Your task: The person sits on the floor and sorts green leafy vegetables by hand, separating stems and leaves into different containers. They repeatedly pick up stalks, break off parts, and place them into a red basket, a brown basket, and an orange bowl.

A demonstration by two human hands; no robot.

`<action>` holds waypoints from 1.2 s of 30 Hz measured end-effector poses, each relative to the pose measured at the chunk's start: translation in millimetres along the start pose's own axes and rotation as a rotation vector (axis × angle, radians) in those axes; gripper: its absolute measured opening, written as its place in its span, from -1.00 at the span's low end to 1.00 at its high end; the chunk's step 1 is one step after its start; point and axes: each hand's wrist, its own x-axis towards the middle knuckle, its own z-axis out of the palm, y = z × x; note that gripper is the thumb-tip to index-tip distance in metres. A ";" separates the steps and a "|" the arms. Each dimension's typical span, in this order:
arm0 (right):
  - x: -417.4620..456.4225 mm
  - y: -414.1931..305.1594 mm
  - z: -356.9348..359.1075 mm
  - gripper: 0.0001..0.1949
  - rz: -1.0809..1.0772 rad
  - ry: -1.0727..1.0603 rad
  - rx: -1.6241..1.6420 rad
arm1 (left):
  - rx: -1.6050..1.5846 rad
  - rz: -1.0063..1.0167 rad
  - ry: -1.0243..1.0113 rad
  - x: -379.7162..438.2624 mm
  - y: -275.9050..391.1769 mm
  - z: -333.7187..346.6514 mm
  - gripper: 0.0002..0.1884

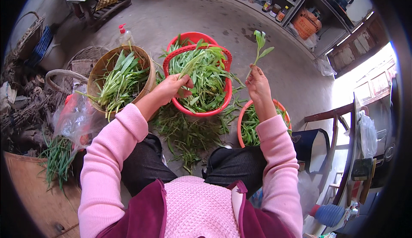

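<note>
My left hand [176,86] grips a small bunch of pale green stems [193,62] over a red plastic basket [229,86]. Leafy greens [206,88] heap that basket up to its rim. To the right, my right hand [257,80] pinches a single leafy sprig [259,50] by its stem, held upright above the floor. Below my right wrist is an orange-rimmed tub [240,132] holding more greens. On the left a round tan container [149,74] carries long-stemmed greens [117,80]. Loose leaves and stems [186,135] lie in a pile on the floor between my knees.
Behind the basket stands another red container [193,36]. A pump bottle [125,36] sits beyond the tan container. Firewood and dry brush [29,119] crowd the left, with a plastic bag [75,119] and green onions [59,160]. Shelves [296,6] line the back; a wooden chair [341,112] is at right.
</note>
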 end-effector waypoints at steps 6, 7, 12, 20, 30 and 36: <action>-41.1 36.0 44.9 -0.74 0.098 -0.473 -0.325 | 0.024 0.000 -0.016 -1.5 7.9 10.6 -0.70; -45.3 42.6 52.0 -0.76 0.110 -0.494 -0.294 | 0.020 -0.004 -0.049 -2.3 8.0 13.7 -0.70; -47.3 49.2 68.8 -0.77 0.096 -0.371 -0.507 | -0.002 -0.034 -0.141 -7.7 6.7 22.4 -0.77; -50.7 13.0 66.3 -0.82 -0.947 -0.311 -1.181 | -0.051 -0.041 -0.159 -8.3 8.7 15.5 -0.75; -43.0 28.2 62.5 -0.92 -1.174 -0.386 -1.583 | -0.144 -0.059 -0.226 -10.4 11.5 20.4 -0.71; -37.8 2.2 70.0 -0.87 -0.209 -0.070 -0.674 | 0.089 -0.133 -0.202 -9.1 9.9 20.2 -0.70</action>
